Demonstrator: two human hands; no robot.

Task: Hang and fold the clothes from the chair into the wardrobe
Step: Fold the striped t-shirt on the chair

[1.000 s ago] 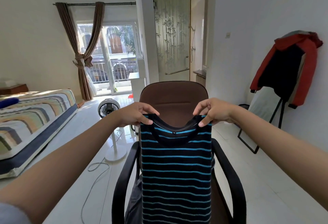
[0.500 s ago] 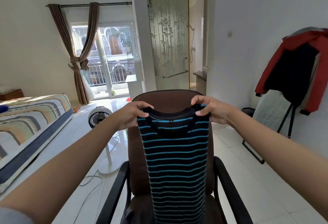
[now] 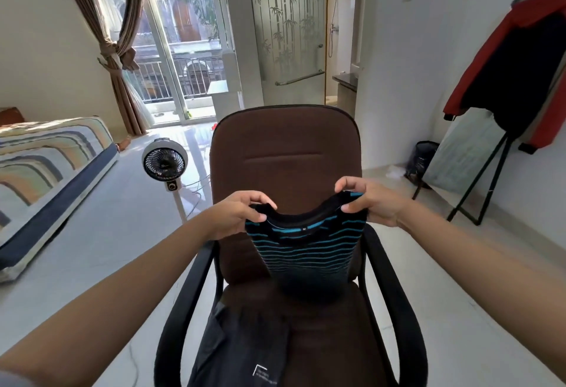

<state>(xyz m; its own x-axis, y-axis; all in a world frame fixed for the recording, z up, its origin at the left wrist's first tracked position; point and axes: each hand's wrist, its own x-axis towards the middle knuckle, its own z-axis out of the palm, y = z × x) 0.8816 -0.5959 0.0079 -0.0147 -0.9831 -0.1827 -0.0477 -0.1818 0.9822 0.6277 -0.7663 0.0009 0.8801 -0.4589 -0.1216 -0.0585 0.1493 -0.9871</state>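
A black shirt with blue stripes [image 3: 306,251] hangs above the seat of a brown office chair [image 3: 284,153]. My left hand [image 3: 235,212] pinches its left shoulder and my right hand [image 3: 367,199] pinches its right shoulder, with the collar sagging between them. The lower part of the shirt tilts away toward the backrest. A dark grey garment [image 3: 245,353] with a small white logo lies on the left side of the seat. No wardrobe is in view.
A striped mattress [image 3: 46,166] lies on the floor at left. A white standing fan [image 3: 165,163] with a cable stands beside the chair. A red and black jacket [image 3: 520,58] hangs on a black stand at right, over a leaning mirror [image 3: 459,156]. A glass balcony door is behind.
The view has tipped down and the seat now shows. My hands have lowered the shirt from backrest-top height to in front of the backrest, and its lower part has swung away from me.
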